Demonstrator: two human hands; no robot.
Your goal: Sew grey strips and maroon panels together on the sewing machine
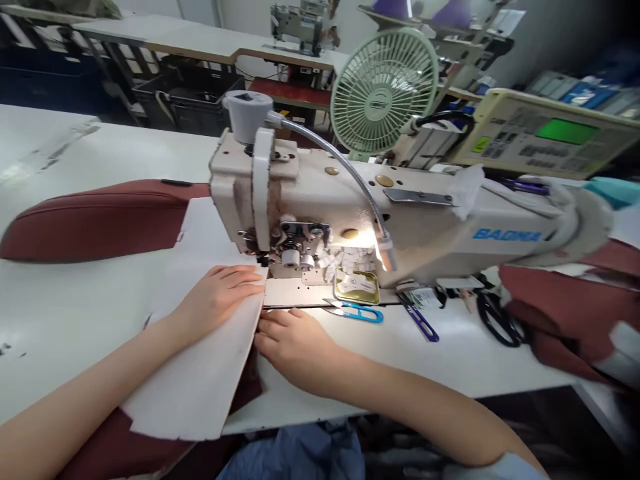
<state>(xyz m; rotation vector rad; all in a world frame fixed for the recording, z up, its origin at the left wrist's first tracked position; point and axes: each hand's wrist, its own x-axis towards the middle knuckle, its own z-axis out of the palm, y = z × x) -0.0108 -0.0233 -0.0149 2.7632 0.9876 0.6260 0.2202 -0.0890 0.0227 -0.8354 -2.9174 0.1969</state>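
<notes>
My left hand (220, 293) lies flat, fingers stretched out, on a white fabric panel (200, 380) whose maroon underside shows at its edge, just left of the needle area of the cream sewing machine (350, 200). My right hand (293, 340) rests on the table at the panel's right edge, fingers curled against that edge, in front of the metal needle plate (295, 292). The panel runs back under the machine head toward a maroon padded piece (95, 220).
A small tin (356, 287), blue thread snips (357, 311), a purple clip (420, 321) and black scissors (495, 320) lie on the table by the machine. Maroon fabric (565, 320) is heaped at right. A green fan (383, 90) and control panel (545, 133) stand behind.
</notes>
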